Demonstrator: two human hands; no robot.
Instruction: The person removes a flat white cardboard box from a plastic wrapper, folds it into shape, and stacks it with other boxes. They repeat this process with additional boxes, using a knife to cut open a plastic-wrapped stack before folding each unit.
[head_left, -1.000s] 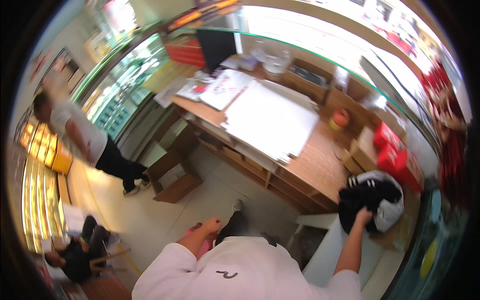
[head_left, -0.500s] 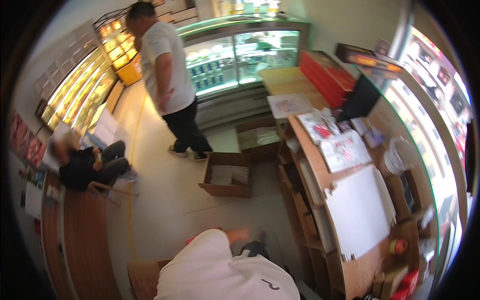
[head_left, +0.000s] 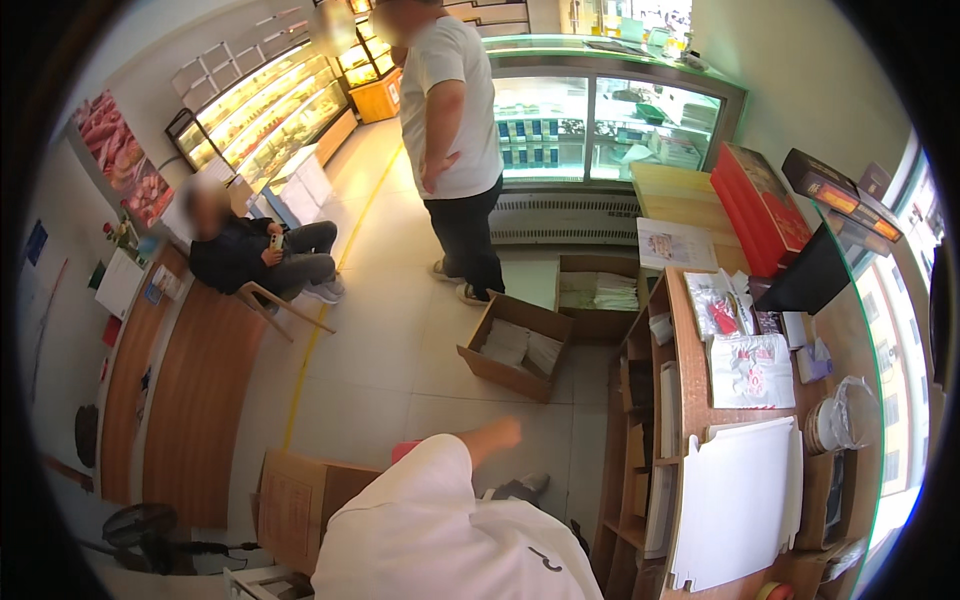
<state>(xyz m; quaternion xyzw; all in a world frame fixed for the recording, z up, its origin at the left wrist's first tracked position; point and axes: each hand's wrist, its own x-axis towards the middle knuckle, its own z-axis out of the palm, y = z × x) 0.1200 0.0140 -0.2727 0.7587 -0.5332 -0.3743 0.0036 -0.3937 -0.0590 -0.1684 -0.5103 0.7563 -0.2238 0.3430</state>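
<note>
My left arm reaches forward from a white short sleeve at the lower middle. At its end my left hand (head_left: 505, 432) is small and soft in outline, and its fingers cannot be made out. Nothing shows clearly in it. Beside the sleeve peeks a red object (head_left: 404, 450), mostly hidden. Beyond the hand stands an open cardboard box (head_left: 505, 383) with white flat items inside, apart from the hand. A second open carton (head_left: 600, 325) with pale contents sits behind it. My right hand is out of sight. Below the arm a grey shoe (head_left: 522, 488) shows on the floor.
Right stands a wooden shelf counter (head_left: 700, 425) with white cardboard sheets (head_left: 738, 500) and plastic bags (head_left: 750, 370). A person in white (head_left: 455, 120) stands by the glass display case (head_left: 540, 130); another sits left (head_left: 235, 255). A brown carton (head_left: 290, 510) and fan (head_left: 140, 530) are lower left.
The whole view has shifted, so the room's things appear farther right and more of the left side shows. My left arm stays stretched forward. The standing person remains by the cartons.
</note>
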